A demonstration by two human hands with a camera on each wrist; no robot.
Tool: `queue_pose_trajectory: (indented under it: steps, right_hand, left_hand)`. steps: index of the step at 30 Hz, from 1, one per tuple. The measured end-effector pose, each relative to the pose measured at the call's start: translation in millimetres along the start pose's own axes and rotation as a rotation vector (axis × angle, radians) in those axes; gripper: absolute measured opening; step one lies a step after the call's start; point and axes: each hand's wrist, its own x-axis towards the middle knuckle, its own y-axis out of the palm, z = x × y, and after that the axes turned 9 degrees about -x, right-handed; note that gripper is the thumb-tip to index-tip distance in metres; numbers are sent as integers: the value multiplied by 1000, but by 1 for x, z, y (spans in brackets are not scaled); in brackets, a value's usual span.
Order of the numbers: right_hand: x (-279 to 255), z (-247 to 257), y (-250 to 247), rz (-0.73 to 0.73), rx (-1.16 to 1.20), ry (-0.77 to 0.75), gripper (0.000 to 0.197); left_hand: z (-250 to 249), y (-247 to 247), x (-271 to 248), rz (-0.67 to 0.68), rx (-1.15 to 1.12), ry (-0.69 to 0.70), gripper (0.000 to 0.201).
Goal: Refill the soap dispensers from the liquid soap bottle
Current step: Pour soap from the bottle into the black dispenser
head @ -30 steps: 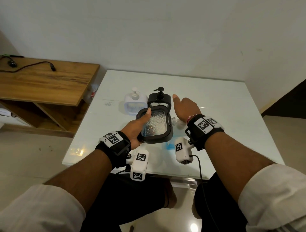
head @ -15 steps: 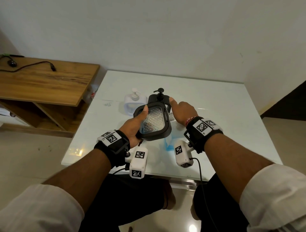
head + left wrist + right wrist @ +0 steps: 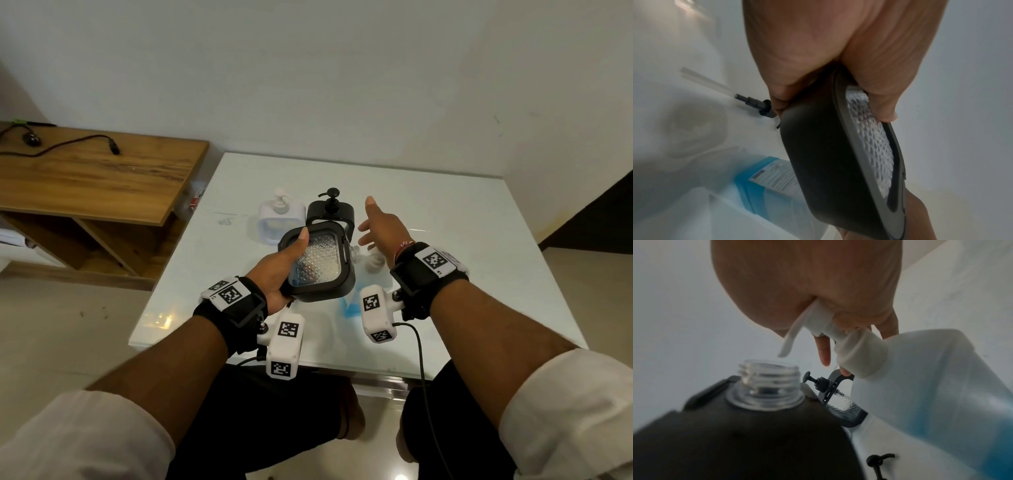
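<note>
My left hand [image 3: 286, 265] grips a black soap dispenser [image 3: 320, 263] with a clear textured window, tilted above the table. Its pump is off and the open clear neck [image 3: 766, 381] points right. My right hand [image 3: 373, 224] hovers just right of that neck, empty, with its fingers spread. Under its palm stands the liquid soap bottle [image 3: 352, 305], half full of blue soap, and the bottle's white pump [image 3: 818, 324] sits close to the palm; I cannot tell if they touch. A loose black pump with its tube [image 3: 754, 102] lies on the table.
A white dispenser [image 3: 281, 219] and a second black dispenser [image 3: 330, 209], both with pumps on, stand behind my hands on the white glass table [image 3: 445, 212]. A wooden desk [image 3: 85, 171] with a cable stands to the left. A wall rises behind the table.
Half a second ago my right hand was at the neck of the held dispenser. It has pulled away to the right and spread its fingers. My left hand keeps the dispenser tilted.
</note>
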Motion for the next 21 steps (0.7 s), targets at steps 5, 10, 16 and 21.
queue_pose_trajectory:
  steps: [5,10,16,21]
  right_hand:
    - [-8,-4,-3,97,225,29,69]
    - [-7,-15,-1,153,346,46,80]
    - [-2,-25,6,190,387,18,87]
    - [-6,-24,5,219,377,0,88]
  left_hand:
    - [3,3,0,10,19,-6,51]
    - [4,7,1,26,-2,20,49]
    - [4,7,5,5,-2,83,54]
    - [3,7,8,-18,-10,115,73]
